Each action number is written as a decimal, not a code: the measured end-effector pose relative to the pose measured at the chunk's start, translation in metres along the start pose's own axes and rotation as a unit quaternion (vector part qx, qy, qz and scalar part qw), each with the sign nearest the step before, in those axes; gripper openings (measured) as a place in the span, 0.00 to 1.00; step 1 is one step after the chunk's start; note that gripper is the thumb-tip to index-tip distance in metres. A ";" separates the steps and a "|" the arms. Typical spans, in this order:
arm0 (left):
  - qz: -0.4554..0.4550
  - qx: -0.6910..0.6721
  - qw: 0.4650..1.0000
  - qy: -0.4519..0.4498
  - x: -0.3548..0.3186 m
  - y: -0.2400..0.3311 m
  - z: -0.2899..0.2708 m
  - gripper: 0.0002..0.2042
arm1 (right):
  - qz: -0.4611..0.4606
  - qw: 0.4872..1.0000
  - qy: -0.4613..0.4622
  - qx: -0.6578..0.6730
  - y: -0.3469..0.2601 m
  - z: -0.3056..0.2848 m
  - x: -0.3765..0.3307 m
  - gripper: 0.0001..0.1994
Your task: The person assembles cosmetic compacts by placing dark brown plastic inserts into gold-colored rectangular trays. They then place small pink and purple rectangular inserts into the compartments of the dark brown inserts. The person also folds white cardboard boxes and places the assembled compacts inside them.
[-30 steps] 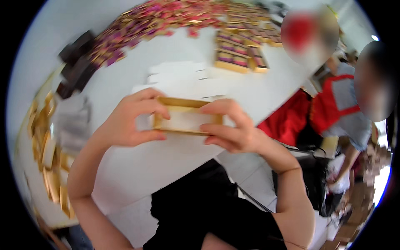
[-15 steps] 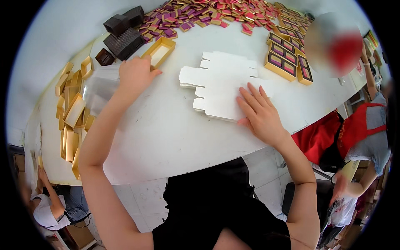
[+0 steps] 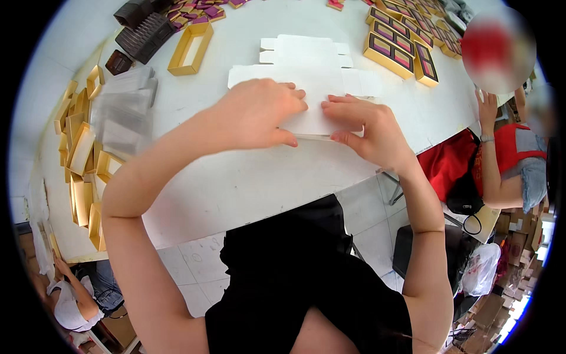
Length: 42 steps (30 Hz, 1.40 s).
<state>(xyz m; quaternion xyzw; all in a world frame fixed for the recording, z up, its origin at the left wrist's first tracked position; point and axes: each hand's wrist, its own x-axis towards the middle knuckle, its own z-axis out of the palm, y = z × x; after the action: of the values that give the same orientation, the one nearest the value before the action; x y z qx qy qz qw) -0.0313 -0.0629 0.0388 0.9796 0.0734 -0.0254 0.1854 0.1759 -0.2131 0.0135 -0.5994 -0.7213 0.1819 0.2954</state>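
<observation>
A stack of flat white die-cut carton blanks (image 3: 303, 71) with notched tabs lies on the table before me. My left hand (image 3: 259, 112) reaches over its near left part, fingers bent and thumb apart from them, with nothing visible in the grasp. Fingertips of my right hand (image 3: 368, 130) rest on the top blank near its front edge, the thumb held apart by that edge. Beyond my left hand, a gold open tray (image 3: 191, 50) with a pale inside sits by itself on the table.
At left are clear plastic sleeves (image 3: 124, 112), a heap of gold trays (image 3: 82, 147) and dark plastic trays (image 3: 144, 35). Filled gold boxes (image 3: 389, 53) stand at the back right. Small purple-and-gold pieces (image 3: 197, 12) lie far back. People sit at either side.
My left hand has let go of the gold tray and moved right, over the white blanks. The right hand's fingers have bent. The whole view has shifted.
</observation>
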 end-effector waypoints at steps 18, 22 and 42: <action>-0.090 -0.251 0.936 0.230 0.020 0.008 0.001 0.06 | -0.295 0.855 0.281 -0.322 0.016 0.027 0.019 0.18; 0.040 -0.080 0.959 0.268 0.015 -0.002 0.021 0.11 | -0.266 0.876 0.243 -0.320 0.012 0.025 0.012 0.16; -0.012 0.015 0.971 0.240 0.011 -0.003 0.035 0.06 | -0.108 0.981 0.061 -0.151 0.014 0.021 0.029 0.11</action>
<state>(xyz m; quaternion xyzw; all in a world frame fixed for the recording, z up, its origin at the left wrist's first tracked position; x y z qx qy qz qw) -0.0213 -0.0713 0.0039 0.9588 0.1269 0.2074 0.1470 0.1698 -0.1804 -0.0046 -0.5653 -0.7819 0.0011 0.2629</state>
